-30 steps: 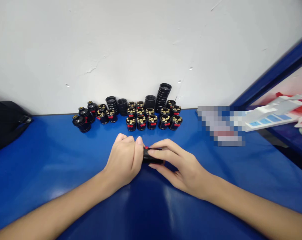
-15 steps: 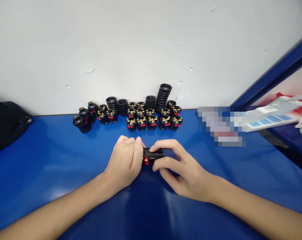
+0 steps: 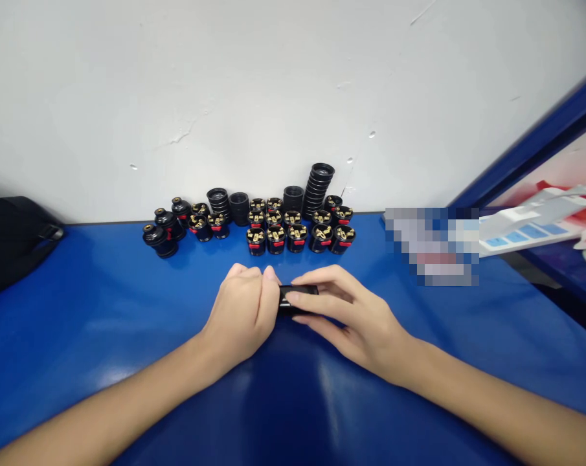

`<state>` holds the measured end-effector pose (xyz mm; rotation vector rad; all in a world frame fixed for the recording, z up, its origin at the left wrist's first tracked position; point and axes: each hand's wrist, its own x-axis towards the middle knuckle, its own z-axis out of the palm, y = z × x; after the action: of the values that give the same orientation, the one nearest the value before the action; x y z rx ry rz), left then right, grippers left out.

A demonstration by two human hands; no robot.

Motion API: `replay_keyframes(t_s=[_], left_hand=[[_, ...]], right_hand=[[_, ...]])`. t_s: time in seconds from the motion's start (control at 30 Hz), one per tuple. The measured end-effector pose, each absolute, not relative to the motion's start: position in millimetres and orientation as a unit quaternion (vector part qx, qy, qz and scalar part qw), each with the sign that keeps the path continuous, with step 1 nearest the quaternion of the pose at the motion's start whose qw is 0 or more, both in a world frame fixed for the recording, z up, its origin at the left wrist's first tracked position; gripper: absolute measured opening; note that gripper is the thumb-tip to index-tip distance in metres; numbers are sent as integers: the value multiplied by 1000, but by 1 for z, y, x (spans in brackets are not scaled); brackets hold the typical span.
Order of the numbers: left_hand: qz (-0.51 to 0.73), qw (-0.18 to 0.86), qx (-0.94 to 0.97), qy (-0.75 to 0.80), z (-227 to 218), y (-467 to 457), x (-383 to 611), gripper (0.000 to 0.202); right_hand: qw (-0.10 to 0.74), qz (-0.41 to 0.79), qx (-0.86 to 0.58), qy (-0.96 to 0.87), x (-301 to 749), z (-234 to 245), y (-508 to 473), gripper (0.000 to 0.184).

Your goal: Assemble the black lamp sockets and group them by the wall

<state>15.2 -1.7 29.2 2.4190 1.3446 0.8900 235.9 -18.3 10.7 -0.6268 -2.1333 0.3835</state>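
Can't see the left end of the black part (image 3: 306, 289), it's buried in the left hand (image 3: 241, 307), and fingers of the right hand (image 3: 370, 323) cover some more. Black fabric thing (image 3: 11, 249) gets chopped at the left edge. Pixelated patch (image 3: 426, 243) right of centre, no clue. Blue labels (image 3: 526, 235) near the right edge: unreadable.

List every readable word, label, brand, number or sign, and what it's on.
None can be read.
Light-blue labels on white plastic strip: marks too small.
Pixelated grey patch: unreadable.
Black plastic part between left hand and right hand: no legible text.
Black round parts with gold metal contacts: none legible.
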Motion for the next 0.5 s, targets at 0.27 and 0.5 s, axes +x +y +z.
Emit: replay_keyframes(t_s=[0.27, 0.5], left_hand=[[361, 303, 730, 495, 44, 5, 11, 72], [486, 366, 639, 471, 57, 41, -12, 68]], right_hand=[[487, 122, -326, -801, 237, 15, -17, 28], [484, 164, -352, -784, 237, 15, -13, 30]])
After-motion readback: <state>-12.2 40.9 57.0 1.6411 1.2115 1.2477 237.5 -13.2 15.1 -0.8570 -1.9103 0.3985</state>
